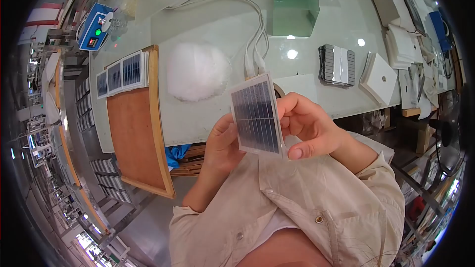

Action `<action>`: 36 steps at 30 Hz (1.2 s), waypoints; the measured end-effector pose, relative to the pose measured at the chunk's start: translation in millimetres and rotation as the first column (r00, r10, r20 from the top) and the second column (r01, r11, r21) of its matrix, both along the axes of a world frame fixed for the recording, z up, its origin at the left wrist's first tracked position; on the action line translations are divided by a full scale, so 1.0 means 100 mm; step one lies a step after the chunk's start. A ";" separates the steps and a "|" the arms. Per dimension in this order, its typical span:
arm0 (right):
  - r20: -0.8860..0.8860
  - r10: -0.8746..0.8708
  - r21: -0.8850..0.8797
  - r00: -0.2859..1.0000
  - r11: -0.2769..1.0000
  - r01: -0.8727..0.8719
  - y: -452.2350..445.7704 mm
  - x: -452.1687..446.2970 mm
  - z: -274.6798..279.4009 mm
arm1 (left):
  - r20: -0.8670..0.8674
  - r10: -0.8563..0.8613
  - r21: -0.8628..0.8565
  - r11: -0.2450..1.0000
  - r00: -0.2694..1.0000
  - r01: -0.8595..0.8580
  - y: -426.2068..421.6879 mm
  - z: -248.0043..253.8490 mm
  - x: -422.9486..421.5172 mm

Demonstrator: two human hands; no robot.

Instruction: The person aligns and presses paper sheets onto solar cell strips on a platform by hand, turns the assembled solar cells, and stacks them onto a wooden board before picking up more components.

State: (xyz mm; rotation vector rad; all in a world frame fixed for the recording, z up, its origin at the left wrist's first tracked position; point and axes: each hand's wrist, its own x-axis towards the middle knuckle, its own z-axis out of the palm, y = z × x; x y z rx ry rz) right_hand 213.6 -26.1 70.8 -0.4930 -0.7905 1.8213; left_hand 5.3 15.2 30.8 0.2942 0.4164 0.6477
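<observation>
A small solar panel [255, 116] with dark blue cells and a pale border is held up in front of my chest, its face tilted toward the left. My left hand [221, 141] grips its left edge, with part of the fingers hidden behind it. At the opposite edge, the curled fingers of my right hand [311, 126] hold the panel, and the thumb sticks out by the lower right corner. White cables [260, 34] run over the table and end just behind the panel's top edge.
A white fluffy wad [197, 71] lies on the glass-topped table. To the left, several solar panels [122, 72] rest on a wood-framed brown board [136, 141] near a blue device [95, 27]. Green glass sheets [295, 7], a dark strip stack [337, 65] and white squares [378, 78] are further right.
</observation>
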 end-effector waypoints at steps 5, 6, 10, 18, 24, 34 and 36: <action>-0.014 -0.046 0.100 0.999 0.994 0.047 -0.01 0.01 -0.03 | -0.005 -0.063 -0.042 0.997 0.998 0.063 -0.01 0.05 0.07; 0.026 -0.065 0.156 0.998 0.986 0.060 0.00 0.02 -0.02 | -0.024 -0.092 -0.028 0.995 0.995 0.092 0.00 0.12 0.11; 0.048 -0.108 0.210 0.993 0.973 0.096 0.03 0.00 0.00 | 0.007 -0.136 -0.032 0.990 0.991 0.136 0.00 0.24 0.20; 0.043 -0.189 0.254 0.981 0.952 0.172 0.12 -0.10 0.10 | -0.112 0.026 -0.274 0.960 0.993 -0.056 -0.14 0.07 0.20; 0.131 -0.199 0.278 0.971 0.948 0.157 0.15 -0.12 0.20 | -0.147 0.071 -0.572 0.808 0.987 -0.143 -0.13 -0.15 0.07; 0.092 -0.219 0.258 0.971 0.947 0.189 0.15 -0.15 0.19 | -0.256 0.200 0.166 0.973 0.946 -0.161 -0.19 -0.02 0.19; 0.093 -0.206 0.312 0.974 0.935 0.168 0.15 -0.13 0.17 | -0.229 0.210 0.155 0.972 0.951 -0.177 -0.19 0.03 0.22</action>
